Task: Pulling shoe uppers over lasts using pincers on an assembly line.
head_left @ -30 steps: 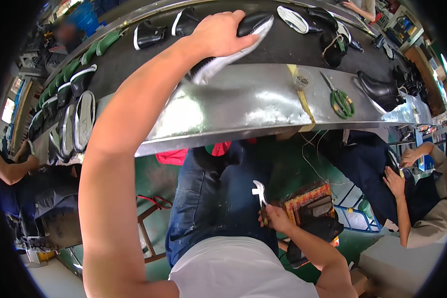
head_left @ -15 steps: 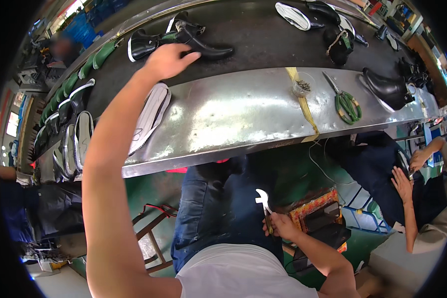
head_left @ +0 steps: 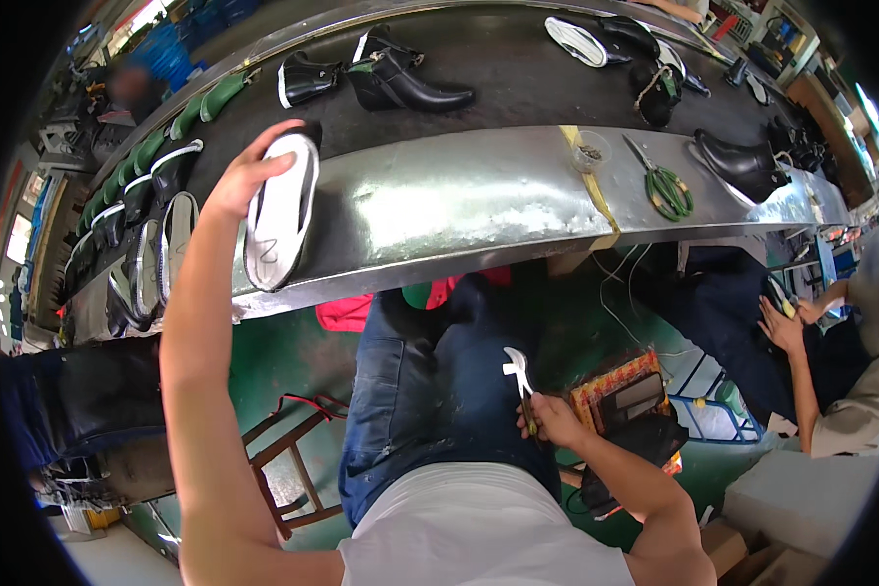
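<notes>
Bent over the near left edge of the metal-topped bench, my left hand (head_left: 244, 181) grips a black shoe by its far end. The white sole (head_left: 281, 220) of that shoe faces up, with my thumb lying on it and the upper mostly hidden beneath. Low over my right thigh, my right hand (head_left: 549, 420) is closed around the handle of a small hammer (head_left: 518, 369), whose pale metal head points away from me. A black ankle boot (head_left: 405, 88) lies on its side on the dark belt beyond my left hand.
Green-handled scissors (head_left: 666, 190) and a small clear cup of tiny metal pieces (head_left: 591, 154) lie on the metal bench top (head_left: 439, 200). A black boot (head_left: 742, 166) stands farther right. Several shoes line the left side. A co-worker's hands (head_left: 783, 327) work at the right.
My left hand has left the black boot on the belt, come back toward me and taken hold of the white-soled shoe. The hammer stays in my right hand, nearly still.
</notes>
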